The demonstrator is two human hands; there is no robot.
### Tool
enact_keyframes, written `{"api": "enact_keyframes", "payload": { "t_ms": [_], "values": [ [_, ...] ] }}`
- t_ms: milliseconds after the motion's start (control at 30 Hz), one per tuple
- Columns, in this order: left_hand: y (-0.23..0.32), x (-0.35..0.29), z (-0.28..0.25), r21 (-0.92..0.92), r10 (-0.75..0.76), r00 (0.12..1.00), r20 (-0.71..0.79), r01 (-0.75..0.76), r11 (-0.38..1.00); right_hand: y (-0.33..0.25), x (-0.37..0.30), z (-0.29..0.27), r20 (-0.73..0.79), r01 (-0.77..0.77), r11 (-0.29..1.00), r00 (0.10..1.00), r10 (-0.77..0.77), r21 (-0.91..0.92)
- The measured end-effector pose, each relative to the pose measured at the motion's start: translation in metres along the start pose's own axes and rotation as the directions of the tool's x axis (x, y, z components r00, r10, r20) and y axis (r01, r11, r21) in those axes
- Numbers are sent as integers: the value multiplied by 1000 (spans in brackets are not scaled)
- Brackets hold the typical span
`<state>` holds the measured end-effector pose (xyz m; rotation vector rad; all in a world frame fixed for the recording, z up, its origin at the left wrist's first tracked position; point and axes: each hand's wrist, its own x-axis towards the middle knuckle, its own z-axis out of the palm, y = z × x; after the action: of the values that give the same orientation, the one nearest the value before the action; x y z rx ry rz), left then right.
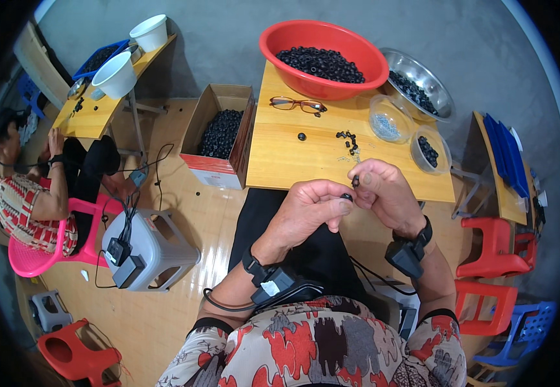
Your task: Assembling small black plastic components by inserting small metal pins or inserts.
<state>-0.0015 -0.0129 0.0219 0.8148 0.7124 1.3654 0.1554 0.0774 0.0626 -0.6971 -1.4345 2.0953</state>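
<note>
Over the near edge of the wooden table (280, 161), my two hands are close together. My left hand (312, 209) is closed, pinching a small round black part (346, 197) between thumb and fingertips. Just beside it, my right hand (386, 190) grips a small dark piece (356, 181) between thumb and forefinger; its exact kind is too small to tell. Beyond the fingers lie several loose black parts (347, 138) and thin metal bits. A clear tub of small silvery pieces (386, 124) and a clear tub of black parts (428, 151) stand to the right.
A red basin (270, 55) and a steel bowl (444, 106), both holding black parts, sit at the back. Eyeglasses (297, 105) lie before the basin. Left of the table is a cardboard box (212, 169) of black parts. A person (41, 193) sits at another table, near a grey stool (141, 235).
</note>
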Motion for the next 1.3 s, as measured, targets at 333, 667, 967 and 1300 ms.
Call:
{"api": "enact_keyframes", "payload": {
  "t_ms": [333, 667, 967, 1300],
  "values": [
    [-1, 1, 1, -2, 1, 1000, 7, -1, 1000, 3, -4, -3, 44, 110, 964, 994, -102, -241],
    [-3, 1, -1, 7, 6, 1000, 8, -6, 1000, -4, -7, 0, 44, 165, 915, 986, -161, -367],
    [-4, 2, -1, 53, -15, 1000, -3, 15, 999, -4, -6, -2, 130, 250, 827, 968, -214, -504],
    [-8, 3, -1, 89, 2, 1000, 3, -2, 996, -19, -7, -2, 252, 379, 506, 919, -302, -775]
  ]
}}
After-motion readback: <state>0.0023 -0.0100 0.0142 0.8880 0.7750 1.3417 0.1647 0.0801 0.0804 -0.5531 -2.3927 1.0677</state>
